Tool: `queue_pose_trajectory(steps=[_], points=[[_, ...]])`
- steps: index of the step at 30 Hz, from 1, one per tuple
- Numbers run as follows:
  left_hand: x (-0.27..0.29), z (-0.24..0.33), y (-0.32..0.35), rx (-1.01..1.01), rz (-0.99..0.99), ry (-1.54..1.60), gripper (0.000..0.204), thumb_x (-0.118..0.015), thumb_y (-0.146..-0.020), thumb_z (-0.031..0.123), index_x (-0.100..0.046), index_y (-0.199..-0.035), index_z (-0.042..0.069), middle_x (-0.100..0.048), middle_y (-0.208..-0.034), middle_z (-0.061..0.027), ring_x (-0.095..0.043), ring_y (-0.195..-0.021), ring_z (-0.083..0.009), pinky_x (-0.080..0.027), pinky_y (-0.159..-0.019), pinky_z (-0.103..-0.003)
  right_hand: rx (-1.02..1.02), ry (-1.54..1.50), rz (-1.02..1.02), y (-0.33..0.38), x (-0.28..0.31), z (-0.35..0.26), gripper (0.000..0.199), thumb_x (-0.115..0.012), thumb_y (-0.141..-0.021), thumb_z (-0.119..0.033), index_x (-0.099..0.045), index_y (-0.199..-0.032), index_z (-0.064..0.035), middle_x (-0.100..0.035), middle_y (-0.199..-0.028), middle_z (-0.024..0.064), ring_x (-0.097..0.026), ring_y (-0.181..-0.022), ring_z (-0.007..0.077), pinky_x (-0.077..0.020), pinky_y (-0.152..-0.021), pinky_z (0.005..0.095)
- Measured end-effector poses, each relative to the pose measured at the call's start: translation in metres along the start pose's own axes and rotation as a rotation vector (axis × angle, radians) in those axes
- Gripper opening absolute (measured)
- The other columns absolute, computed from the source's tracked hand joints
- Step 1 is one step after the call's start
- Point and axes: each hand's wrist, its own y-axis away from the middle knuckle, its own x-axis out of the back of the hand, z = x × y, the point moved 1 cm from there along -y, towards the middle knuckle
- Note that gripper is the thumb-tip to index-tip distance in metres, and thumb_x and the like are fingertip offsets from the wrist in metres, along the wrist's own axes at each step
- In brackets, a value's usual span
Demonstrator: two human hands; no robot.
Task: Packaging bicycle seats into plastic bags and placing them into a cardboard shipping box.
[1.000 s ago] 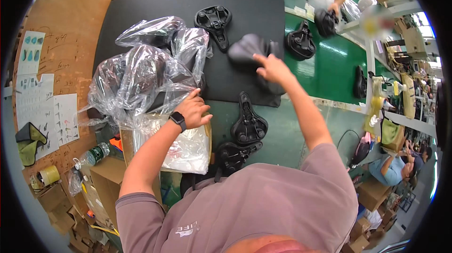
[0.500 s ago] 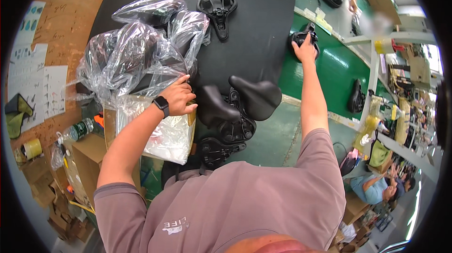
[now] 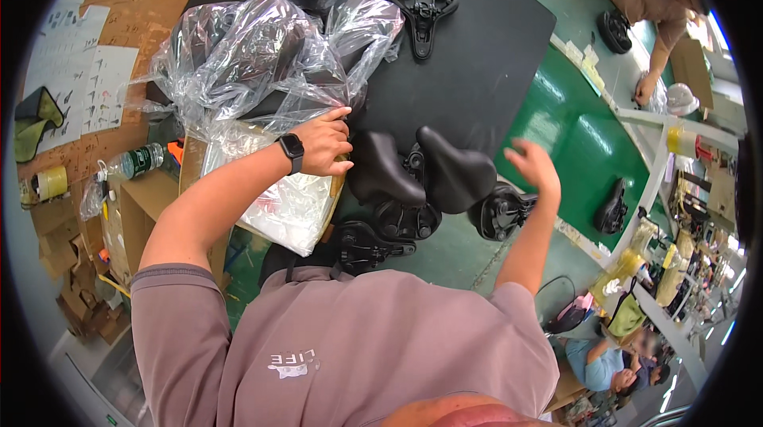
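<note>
My left hand (image 3: 327,145), fingers spread, reaches over the edge of a white stack of clear plastic bags (image 3: 290,208), close to black bicycle saddles wrapped in clear plastic (image 3: 254,46). It holds nothing. Two bare saddles, one on the left (image 3: 385,169) and one on the right (image 3: 459,171), rest in front of me with more upturned saddles (image 3: 367,244) beneath and nearer. An upturned saddle (image 3: 502,211) lies to their right. Just above it, my empty right hand (image 3: 538,166) has its fingers apart. Farther back, another upturned saddle (image 3: 421,14) rests on the black table surface (image 3: 445,85).
Along the right runs a green surface (image 3: 592,149) bearing a saddle (image 3: 611,206), bordered by a white frame (image 3: 656,165). Across it a person's arm (image 3: 656,61) reaches near another saddle (image 3: 613,31). Left are a cardboard box (image 3: 155,200) and a plastic bottle (image 3: 135,162).
My right hand has drawn a saddle off the green surface toward me and let it go beside the other saddles. The left hand stays near the wrapped saddles. The whole view has shifted.
</note>
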Motion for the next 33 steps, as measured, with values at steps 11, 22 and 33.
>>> queue_pose_trajectory(steps=[11,22,33], points=[[-0.004,-0.002,-0.006,-0.018,0.007,0.002,0.038,-0.075,-0.093,0.041,-0.083,-0.099,0.004,-0.077,-0.099,-0.016,-0.073,-0.111,-0.0305,-0.029,-0.136,-0.054,-0.071,-0.343,0.478,-0.301,-0.125,-0.206,0.128,-0.09,-0.086,-0.057,-0.023,-0.17,0.0129,-0.05,-0.159,0.0419,-0.053,-0.148,0.0546,-0.0452,-0.125,0.0519],[-0.011,-0.007,0.02,0.002,0.043,-0.053,0.039,-0.07,-0.096,0.041,-0.083,-0.094,0.004,-0.078,-0.095,-0.0155,-0.073,-0.111,-0.0289,-0.029,-0.137,-0.051,0.043,-0.141,-0.127,-0.097,-0.055,-0.155,0.084,-0.089,-0.083,-0.053,-0.066,-0.134,0.0091,-0.078,-0.119,0.0298,-0.077,-0.117,0.0399,-0.0591,-0.103,0.0501],[-0.019,0.015,0.025,-0.011,0.088,-0.228,0.055,-0.058,-0.106,0.048,-0.083,-0.083,0.005,-0.079,-0.084,-0.0163,-0.076,-0.104,-0.0311,-0.03,-0.135,-0.049,0.109,0.026,0.273,0.071,-0.174,-0.148,0.138,-0.091,-0.085,-0.051,-0.004,-0.179,-0.0001,-0.059,-0.154,0.0338,-0.058,-0.143,0.0479,-0.0399,-0.128,0.0584]])
